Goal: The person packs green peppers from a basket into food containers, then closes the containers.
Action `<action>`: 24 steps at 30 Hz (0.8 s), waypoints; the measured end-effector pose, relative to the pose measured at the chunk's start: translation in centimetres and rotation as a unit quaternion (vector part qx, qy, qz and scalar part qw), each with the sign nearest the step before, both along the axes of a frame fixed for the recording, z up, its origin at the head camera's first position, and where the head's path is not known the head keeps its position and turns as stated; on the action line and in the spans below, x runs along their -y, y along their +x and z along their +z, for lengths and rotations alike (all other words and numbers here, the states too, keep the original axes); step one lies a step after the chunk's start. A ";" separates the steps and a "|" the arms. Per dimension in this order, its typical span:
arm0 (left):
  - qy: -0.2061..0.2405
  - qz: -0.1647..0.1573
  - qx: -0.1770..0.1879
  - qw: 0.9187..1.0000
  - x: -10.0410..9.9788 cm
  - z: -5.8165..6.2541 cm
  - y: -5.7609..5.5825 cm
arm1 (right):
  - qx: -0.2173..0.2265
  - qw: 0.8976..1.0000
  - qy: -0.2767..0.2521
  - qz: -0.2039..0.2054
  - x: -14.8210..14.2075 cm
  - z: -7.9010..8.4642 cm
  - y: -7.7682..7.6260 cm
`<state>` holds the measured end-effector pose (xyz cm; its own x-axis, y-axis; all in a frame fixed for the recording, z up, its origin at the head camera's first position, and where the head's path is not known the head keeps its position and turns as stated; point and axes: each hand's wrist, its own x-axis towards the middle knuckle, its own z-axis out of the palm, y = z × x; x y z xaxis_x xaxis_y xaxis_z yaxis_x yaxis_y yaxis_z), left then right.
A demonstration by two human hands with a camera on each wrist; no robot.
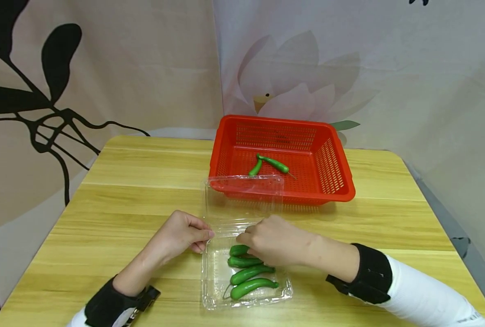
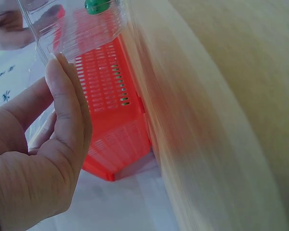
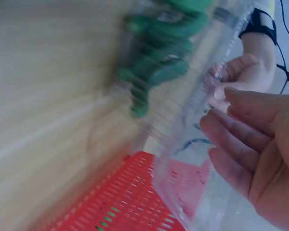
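Note:
A clear plastic clamshell box lies on the table with its lid raised at the far side, overlapping the basket's front. Several green chili peppers lie side by side in the box's base. My left hand pinches the box's left edge near the hinge between thumb and fingers, as the left wrist view also shows. Over the far end of the base is my right hand, covering some pepper ends. In the right wrist view its fingers are loosely bent, with nothing between them.
Behind the box stands a red plastic basket with perforated walls. Two green chili peppers lie in it. A wooden table carries everything, and a printed cloth hangs behind it.

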<state>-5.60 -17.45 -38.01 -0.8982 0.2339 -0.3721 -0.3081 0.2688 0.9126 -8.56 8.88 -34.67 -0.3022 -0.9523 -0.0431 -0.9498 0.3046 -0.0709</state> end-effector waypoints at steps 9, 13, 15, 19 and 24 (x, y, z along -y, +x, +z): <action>-0.002 0.002 -0.001 1.000 0.0 0.0 0.0 | -0.010 0.994 -0.109 0.014 -0.6 3.1 -1.2; -0.006 0.002 0.002 1.000 0.0 0.0 0.1 | -0.001 0.989 -0.150 0.006 -0.9 4.5 -2.1; -0.009 0.001 0.002 1.000 0.0 0.1 0.1 | 0.004 0.987 -0.163 -0.005 -1.1 5.1 -2.6; -0.010 0.000 0.001 1.000 0.0 0.1 0.1 | 0.006 0.983 -0.183 -0.026 -1.4 6.0 -3.6; -0.005 0.001 0.001 1.000 0.0 0.1 0.0 | 0.002 0.978 -0.206 -0.040 -1.7 6.8 -4.7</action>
<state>-5.58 -17.45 -37.91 -0.8981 0.2286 -0.3758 -0.3102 0.2768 0.9095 -13.23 10.61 -27.87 -0.3774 -0.8621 0.3381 -0.9234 0.3227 -0.2079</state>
